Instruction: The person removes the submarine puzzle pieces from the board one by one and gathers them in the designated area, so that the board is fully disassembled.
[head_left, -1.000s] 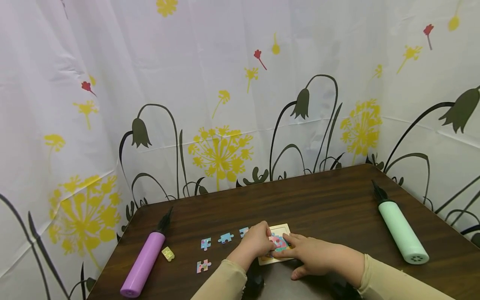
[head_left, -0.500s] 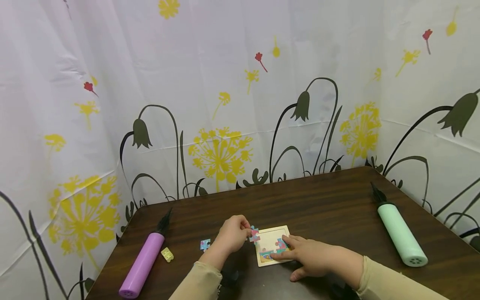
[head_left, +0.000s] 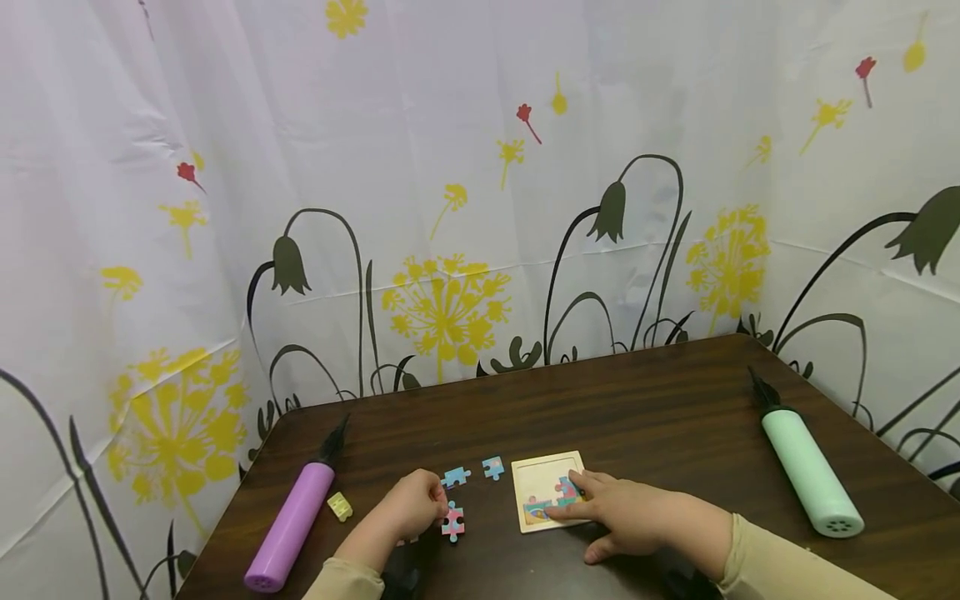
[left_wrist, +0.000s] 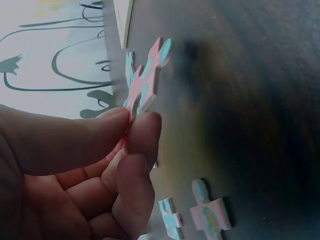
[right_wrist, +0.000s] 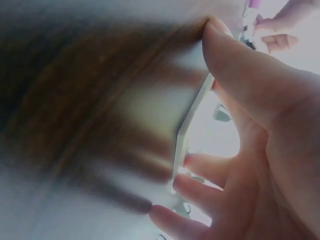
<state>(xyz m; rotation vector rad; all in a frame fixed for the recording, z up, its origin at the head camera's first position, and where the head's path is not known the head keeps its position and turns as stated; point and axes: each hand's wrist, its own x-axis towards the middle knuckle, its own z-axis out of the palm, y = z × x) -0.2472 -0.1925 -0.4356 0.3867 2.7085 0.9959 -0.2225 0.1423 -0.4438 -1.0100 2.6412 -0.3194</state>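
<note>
A white flowered curtain [head_left: 420,125] hangs beyond the left hand [head_left: 412,506], and a dark wooden table [head_left: 645,408] stretches below it. The right hand [head_left: 630,512] rests with fingers spread on the puzzle tray [head_left: 537,477]; to its left, the left hand pinches a pink-and-blue puzzle piece [left_wrist: 150,82] between thumb and forefinger.

Glare bleaches the right wrist view's curtain [right_wrist: 222,114].

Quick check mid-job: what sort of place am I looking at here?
Probably an indoor corner screened off for tabletop activity, though whether home or studio I can't tell. A flower-print curtain hangs behind the dark table, and a small puzzle tray lies on it.
</note>
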